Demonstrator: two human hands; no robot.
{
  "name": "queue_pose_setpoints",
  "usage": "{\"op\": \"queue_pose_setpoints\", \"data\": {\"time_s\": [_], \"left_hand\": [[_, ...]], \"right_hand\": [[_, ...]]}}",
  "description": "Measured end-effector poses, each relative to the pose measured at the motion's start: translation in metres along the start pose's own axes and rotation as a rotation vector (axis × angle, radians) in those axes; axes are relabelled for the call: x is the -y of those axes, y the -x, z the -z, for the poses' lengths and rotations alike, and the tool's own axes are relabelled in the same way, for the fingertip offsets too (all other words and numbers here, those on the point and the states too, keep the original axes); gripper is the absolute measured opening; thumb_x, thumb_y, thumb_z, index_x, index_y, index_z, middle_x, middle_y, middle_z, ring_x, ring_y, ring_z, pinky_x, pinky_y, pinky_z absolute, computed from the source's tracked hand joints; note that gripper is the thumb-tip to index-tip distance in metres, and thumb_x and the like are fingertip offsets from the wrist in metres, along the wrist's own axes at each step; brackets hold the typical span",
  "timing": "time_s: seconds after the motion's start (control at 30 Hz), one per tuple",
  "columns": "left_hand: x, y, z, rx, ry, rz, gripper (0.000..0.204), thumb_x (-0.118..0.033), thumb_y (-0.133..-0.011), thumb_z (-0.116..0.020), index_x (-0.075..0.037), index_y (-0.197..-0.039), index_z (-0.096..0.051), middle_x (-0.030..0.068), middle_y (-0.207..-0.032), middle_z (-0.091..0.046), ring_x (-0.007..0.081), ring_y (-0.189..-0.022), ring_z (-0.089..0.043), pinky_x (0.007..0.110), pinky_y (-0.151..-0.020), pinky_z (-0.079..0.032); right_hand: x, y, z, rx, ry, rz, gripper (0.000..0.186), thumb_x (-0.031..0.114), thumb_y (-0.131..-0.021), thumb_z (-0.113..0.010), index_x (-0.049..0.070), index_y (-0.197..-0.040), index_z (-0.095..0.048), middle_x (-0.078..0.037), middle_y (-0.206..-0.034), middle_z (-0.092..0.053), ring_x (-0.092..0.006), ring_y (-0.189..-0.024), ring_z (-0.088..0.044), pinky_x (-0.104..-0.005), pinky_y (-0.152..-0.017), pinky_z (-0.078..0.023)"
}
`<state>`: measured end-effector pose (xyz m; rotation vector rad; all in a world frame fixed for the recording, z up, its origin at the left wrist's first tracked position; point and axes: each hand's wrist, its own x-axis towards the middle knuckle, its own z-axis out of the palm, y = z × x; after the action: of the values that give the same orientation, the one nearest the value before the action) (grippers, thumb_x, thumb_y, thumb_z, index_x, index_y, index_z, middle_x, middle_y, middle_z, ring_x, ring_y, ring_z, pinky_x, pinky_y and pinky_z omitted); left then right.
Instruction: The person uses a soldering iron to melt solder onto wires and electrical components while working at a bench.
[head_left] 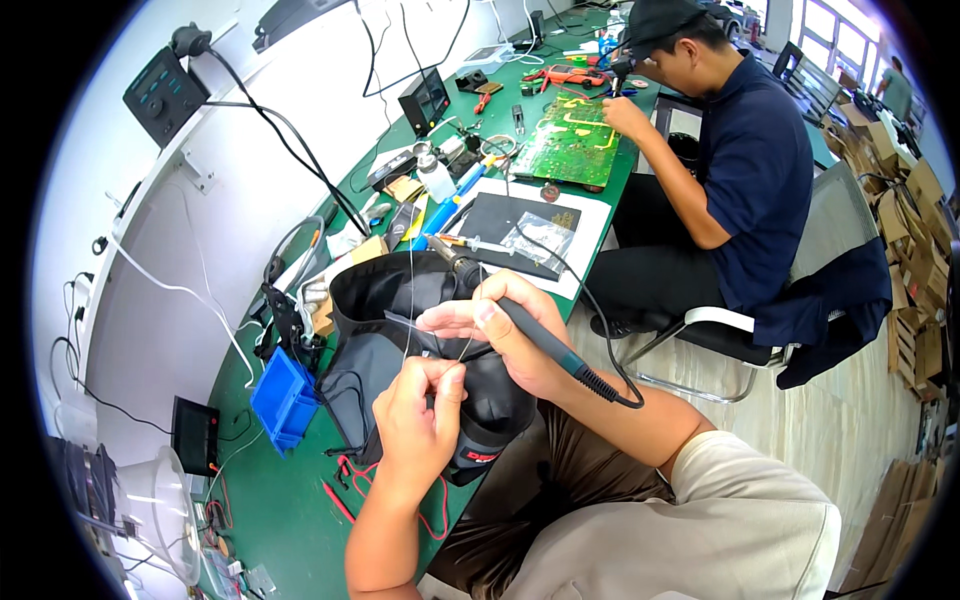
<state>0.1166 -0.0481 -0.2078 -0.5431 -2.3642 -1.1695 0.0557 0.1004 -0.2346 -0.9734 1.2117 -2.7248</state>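
Note:
My left hand [420, 410] pinches a thin wire [463, 350] between thumb and forefinger, above a black bag [495, 400] on the bench. My right hand [520, 330], just above and right of it, holds a black soldering iron [535, 340]; the iron's metal end points up and left, and its cord loops down from the lower end. The fingers of that hand reach leftward toward another thin strand running vertically past the bag. Whether they touch it I cannot tell.
The green bench [270, 500] holds a blue tray [283, 395], red test leads [340, 500], a syringe [475, 245], a circuit board [560, 145] and assorted tools. A co-worker [750, 200] sits on the right, working at that board. Cardboard [905, 250] is piled at far right.

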Motion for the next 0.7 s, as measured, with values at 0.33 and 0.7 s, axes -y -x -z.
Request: {"op": "queue_pose_setpoints", "data": {"time_s": [0.33, 0.7], "left_hand": [[0.003, -0.004, -0.002, 0.171, -0.002, -0.045, 0.008, -0.003, -0.088, -0.066, 0.0, -0.086, -0.059, 0.0103, -0.076, -0.066, 0.018, -0.06, -0.062, 0.027, -0.056, -0.048], [0.009, -0.012, 0.018, -0.068, 0.105, -0.087, 0.007, -0.003, -0.092, -0.061, 0.003, -0.092, -0.057, 0.0078, -0.071, -0.061, 0.0107, -0.059, -0.057, 0.023, -0.054, -0.045]], "right_hand": [[0.013, 0.012, 0.033, -0.121, -0.064, -0.058, 0.02, 0.025, -0.102, -0.047, 0.006, -0.096, -0.045, -0.026, -0.113, -0.064, -0.0329, -0.111, -0.063, -0.0449, -0.097, -0.049], [0.007, 0.024, 0.064, -0.114, 0.023, -0.058, 0.028, 0.029, -0.103, -0.045, 0.001, -0.103, -0.051, -0.022, -0.109, -0.066, -0.0277, -0.107, -0.064, -0.038, -0.095, -0.049]]}}
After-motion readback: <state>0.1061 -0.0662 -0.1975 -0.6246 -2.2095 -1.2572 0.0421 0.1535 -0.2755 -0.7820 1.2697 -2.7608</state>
